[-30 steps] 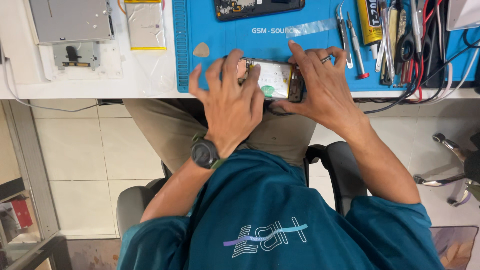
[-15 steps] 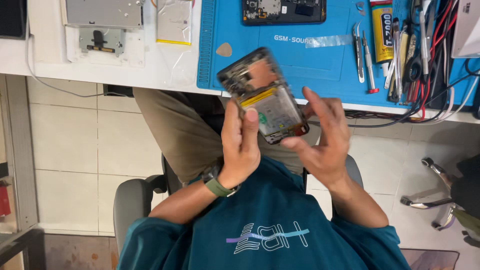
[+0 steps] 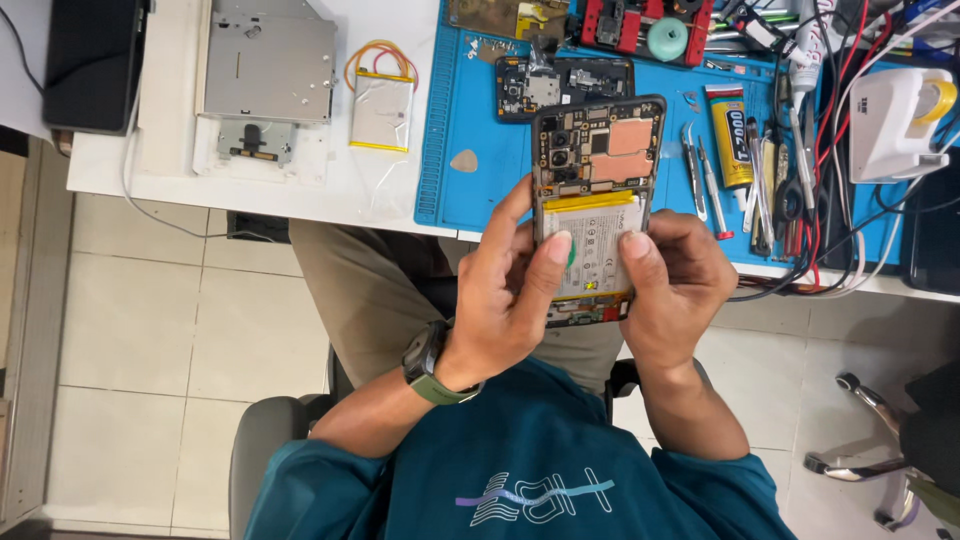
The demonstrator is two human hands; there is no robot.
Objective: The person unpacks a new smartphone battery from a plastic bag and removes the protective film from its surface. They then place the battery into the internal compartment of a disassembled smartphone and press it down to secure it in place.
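Blue mat (image 3: 470,120), white desk (image 3: 150,150), tiled floor (image 3: 180,320)

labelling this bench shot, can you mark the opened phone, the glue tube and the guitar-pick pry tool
opened phone (image 3: 600,150): head view, on the exposed board above the battery.
glue tube (image 3: 735,140): head view, on the yellow body of the tube.
pry tool (image 3: 464,160): head view, middle of the small pick on the blue mat.

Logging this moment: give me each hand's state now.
Left hand: closed on the opened phone, thumb on its battery.
Right hand: closed on the same phone.
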